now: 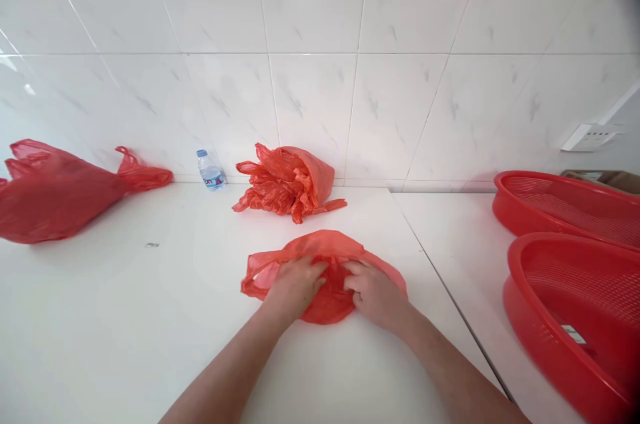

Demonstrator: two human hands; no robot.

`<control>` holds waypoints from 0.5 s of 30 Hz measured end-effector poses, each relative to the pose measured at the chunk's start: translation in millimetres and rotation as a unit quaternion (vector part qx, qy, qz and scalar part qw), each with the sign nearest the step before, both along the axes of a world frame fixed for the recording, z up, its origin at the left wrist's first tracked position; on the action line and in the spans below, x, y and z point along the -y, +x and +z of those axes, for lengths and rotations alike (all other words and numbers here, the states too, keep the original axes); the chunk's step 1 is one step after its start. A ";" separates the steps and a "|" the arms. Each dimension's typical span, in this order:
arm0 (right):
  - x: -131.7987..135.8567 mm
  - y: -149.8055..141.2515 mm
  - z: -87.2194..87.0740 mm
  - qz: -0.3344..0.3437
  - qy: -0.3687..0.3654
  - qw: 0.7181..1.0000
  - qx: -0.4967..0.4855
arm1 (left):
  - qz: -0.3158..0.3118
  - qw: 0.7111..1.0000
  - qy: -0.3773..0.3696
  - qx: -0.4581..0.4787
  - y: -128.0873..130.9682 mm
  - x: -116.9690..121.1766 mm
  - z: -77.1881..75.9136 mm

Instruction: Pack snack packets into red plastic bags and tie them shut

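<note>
Both hands, left [295, 285] and right [376, 292], press closed on a thin red plastic bag [325, 257] lying mid-bench [150, 317], partly flattened and not yet folded; a crumpled heap of red bags [287, 181] waits behind by the tiled wall.

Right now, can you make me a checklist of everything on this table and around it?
Surface: white table, a seam on its right side.
Job's things: flat red plastic bag under both hands.
Clutter: stuffed red bag far left; pile of crumpled red bags by the wall; small water bottle; two red baskets on the right; a tiny scrap.
Grips: left hand and right hand press on the flat bag, fingers curled.
Cables: nothing seen.
Surroundings: white tiled wall, wall socket.
</note>
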State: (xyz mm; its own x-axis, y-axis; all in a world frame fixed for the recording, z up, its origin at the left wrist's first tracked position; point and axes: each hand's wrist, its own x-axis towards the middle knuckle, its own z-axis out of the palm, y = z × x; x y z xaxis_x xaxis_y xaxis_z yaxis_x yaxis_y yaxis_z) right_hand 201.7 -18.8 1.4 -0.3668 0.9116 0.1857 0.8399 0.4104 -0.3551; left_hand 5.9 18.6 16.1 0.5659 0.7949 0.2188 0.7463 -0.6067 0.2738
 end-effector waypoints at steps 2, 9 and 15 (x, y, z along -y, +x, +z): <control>0.0 12.0 6.0 -0.013 -0.026 1.000 -0.012 | 0.079 0.990 -0.114 0.008 -15.4 -7.3 -0.1; 0.5 32.5 16.7 -0.116 0.001 0.992 -0.057 | 0.057 0.969 -0.213 0.111 -28.1 -4.9 -12.4; 3.1 1.6 8.5 -0.077 0.163 0.979 -0.094 | -0.055 0.963 -0.214 0.156 -16.6 10.7 -16.6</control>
State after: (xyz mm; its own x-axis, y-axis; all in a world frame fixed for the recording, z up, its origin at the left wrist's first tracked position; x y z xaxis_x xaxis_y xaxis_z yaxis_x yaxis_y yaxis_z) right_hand 203.3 -21.9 9.9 -0.1614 0.8345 0.5268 0.8335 0.4010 -0.3800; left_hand -10.7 7.9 -0.5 0.6120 0.7887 0.0588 0.5239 -0.4600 0.7169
